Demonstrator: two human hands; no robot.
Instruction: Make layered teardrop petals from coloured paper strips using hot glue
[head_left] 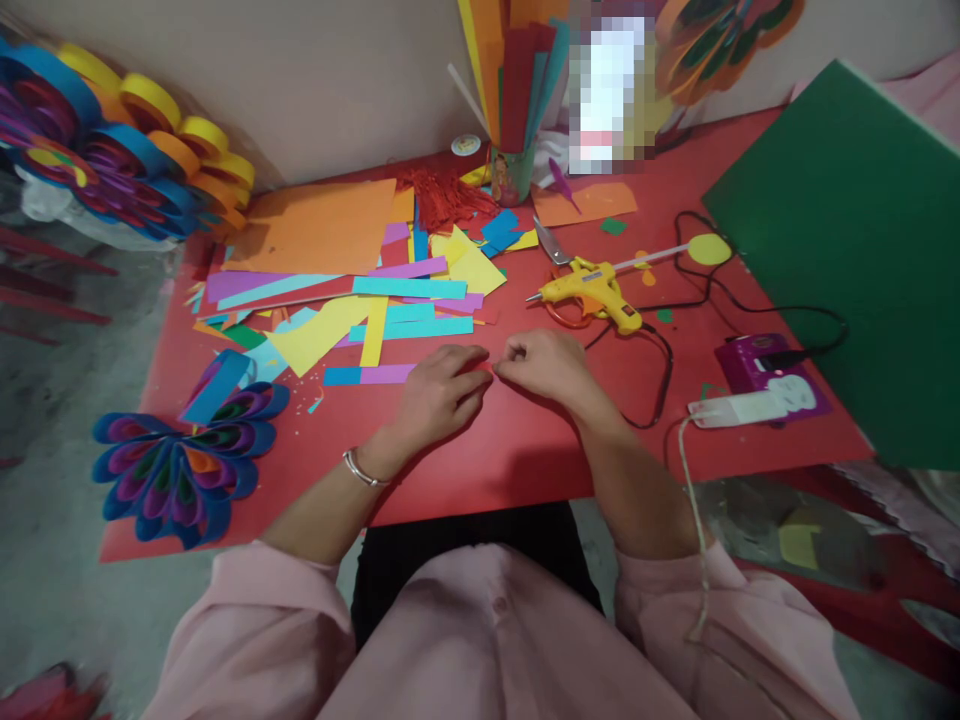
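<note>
While red desk [487, 470] surface stretches from your left fingers [469, 385] and right fingers [517, 370] to the near edge, loose paper strips [412, 327] crowd ahead of the left and a yellow glue gun [592, 293] lies just ahead of the right. The flat paper strip [386, 375], blue then purple, emerges leftward from beneath your left fingers, half curled over it. Your right ones are bent with tips close together; whether either set grips paper, I cannot tell. Beyond both, a cup [512, 178] holds standing coloured strips [517, 90].
</note>
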